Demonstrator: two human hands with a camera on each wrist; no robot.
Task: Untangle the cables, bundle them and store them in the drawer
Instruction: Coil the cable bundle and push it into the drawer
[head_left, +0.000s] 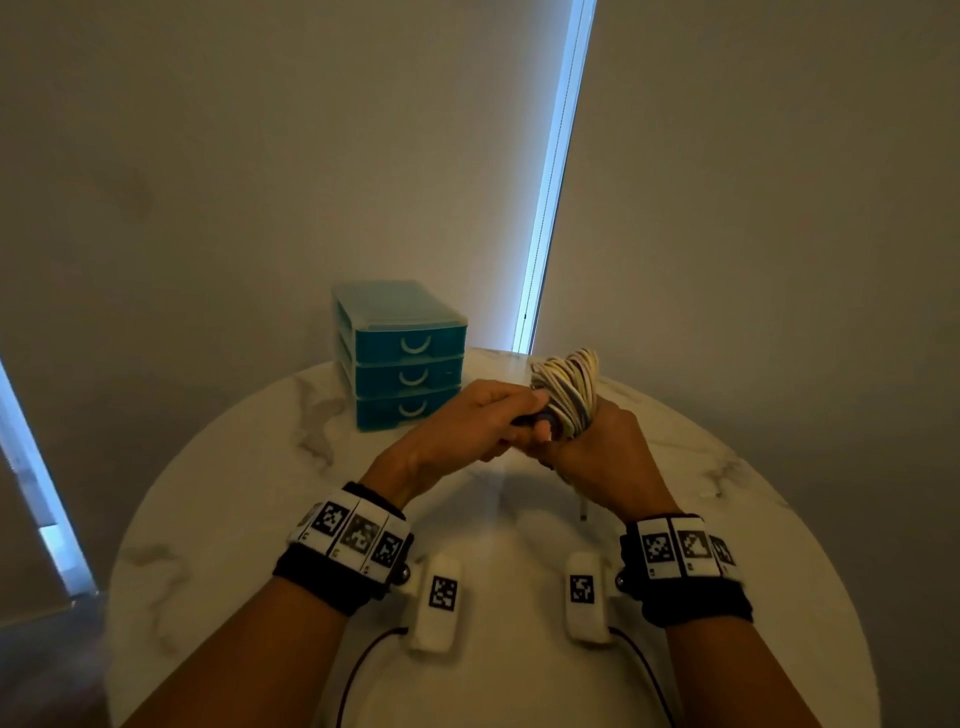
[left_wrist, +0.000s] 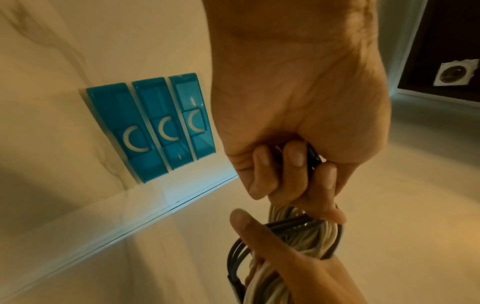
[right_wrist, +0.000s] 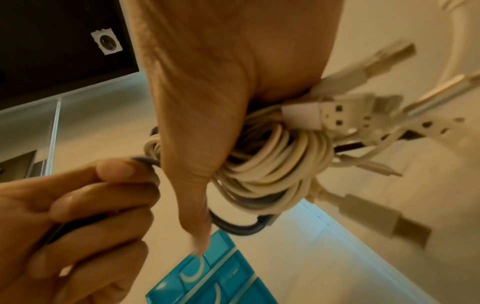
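Observation:
A coil of white cables (head_left: 569, 382) stands up out of my right hand (head_left: 592, 449), which grips it above the round marble table (head_left: 753, 519). In the right wrist view the white coil (right_wrist: 272, 164) sits in the right palm (right_wrist: 207, 123), with several USB plugs (right_wrist: 335, 115) sticking out. A black cable (right_wrist: 239, 228) loops around the coil. My left hand (head_left: 493, 418) is against the right hand and pinches the black cable's end (right_wrist: 146, 162). In the left wrist view the left fingers (left_wrist: 293, 156) curl round the black cable (left_wrist: 285, 224).
A blue three-drawer unit (head_left: 402, 358) stands at the back left of the table, all drawers closed. One plug (head_left: 583, 512) dangles below the right hand. The wall and a window strip (head_left: 550, 171) lie behind the table.

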